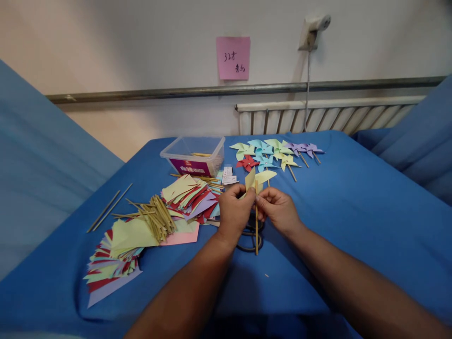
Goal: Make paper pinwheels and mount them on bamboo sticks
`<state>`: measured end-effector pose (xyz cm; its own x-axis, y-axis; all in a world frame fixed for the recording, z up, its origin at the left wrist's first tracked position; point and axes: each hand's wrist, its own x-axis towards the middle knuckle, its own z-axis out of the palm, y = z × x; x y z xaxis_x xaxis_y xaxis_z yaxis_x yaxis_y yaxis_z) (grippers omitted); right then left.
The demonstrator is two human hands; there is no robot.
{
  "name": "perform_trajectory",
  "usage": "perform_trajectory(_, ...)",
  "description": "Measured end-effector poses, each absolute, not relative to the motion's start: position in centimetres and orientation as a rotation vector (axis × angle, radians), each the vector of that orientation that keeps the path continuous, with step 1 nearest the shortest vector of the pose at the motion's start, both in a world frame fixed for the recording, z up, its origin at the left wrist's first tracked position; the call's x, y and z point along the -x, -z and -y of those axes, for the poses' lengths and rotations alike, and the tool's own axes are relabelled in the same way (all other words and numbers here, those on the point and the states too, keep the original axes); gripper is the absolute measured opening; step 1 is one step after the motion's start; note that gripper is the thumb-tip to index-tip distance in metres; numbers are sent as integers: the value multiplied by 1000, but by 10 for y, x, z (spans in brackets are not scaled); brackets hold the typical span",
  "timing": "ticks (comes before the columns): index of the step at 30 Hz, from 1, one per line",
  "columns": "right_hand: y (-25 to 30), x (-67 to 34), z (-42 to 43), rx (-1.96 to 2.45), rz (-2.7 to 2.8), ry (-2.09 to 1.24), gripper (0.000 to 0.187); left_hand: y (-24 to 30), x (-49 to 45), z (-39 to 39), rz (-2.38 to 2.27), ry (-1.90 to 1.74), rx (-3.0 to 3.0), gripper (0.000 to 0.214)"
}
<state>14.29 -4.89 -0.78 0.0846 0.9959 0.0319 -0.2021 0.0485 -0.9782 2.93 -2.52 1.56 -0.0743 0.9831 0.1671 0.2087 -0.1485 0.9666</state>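
Both hands meet in front of me at a pale yellow paper pinwheel point(265, 177) on a thin wooden stick point(256, 230). My left hand point(236, 211) is closed around the paper and the stick's upper part from the left. From the right, my right hand point(280, 209) pinches at the stick just below the paper blades; its fingertips partly hide the joint. The stick hangs down between the hands. Beneath them lies a pair of scissors with dark handles point(260, 241), its blades covered by the hands.
Finished pinwheels point(265, 163) lie at the back right. A clear plastic box point(192, 149) stands back left, beside small white boxes point(229, 178). Coloured paper sheets point(192, 197), a stick bundle point(160, 219), more paper point(115, 263) and two loose sticks point(109, 209) lie left on the blue cloth point(353, 221).
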Motion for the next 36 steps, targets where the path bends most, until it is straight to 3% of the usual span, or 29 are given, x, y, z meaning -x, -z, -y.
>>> perform_trajectory(36,12,-141,50,1127,1086,-1048,29,-15,-30,24,-1280,-1252,-1342,14)
